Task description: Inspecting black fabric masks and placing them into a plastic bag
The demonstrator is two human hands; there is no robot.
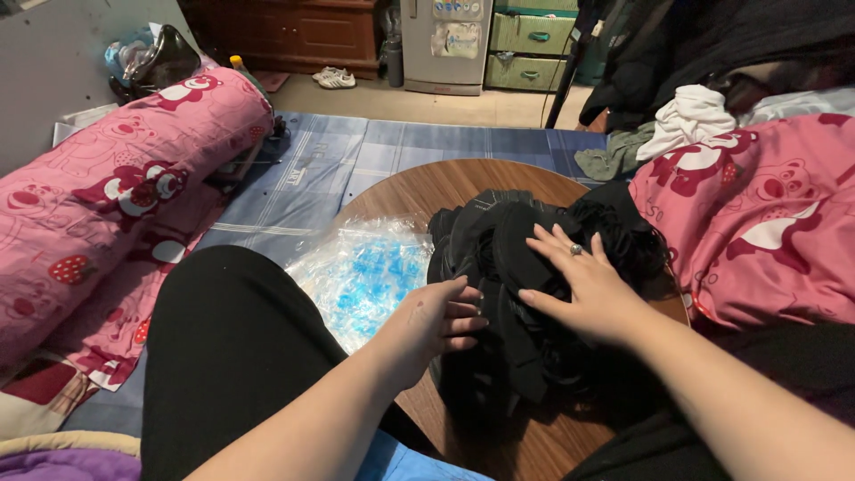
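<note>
— What have you got there?
— A heap of black cloth (517, 285) on the round wooden table (427, 191), right in front of me. My right hand (583, 285) lies flat on top of it, fingers spread, a ring on one finger. My left hand (436, 321) touches its near-left edge, fingers curled against the cloth; whether it grips any, I cannot tell.
— So the hands are apart?
— Yes, near each other, not touching.
— And around it?
— A clear plastic bag (365, 267) with blue inside lies just left of the heap. Pink bear-print bedding (766, 214) sits to the right, a pink roll (116, 187) to the left.
</note>
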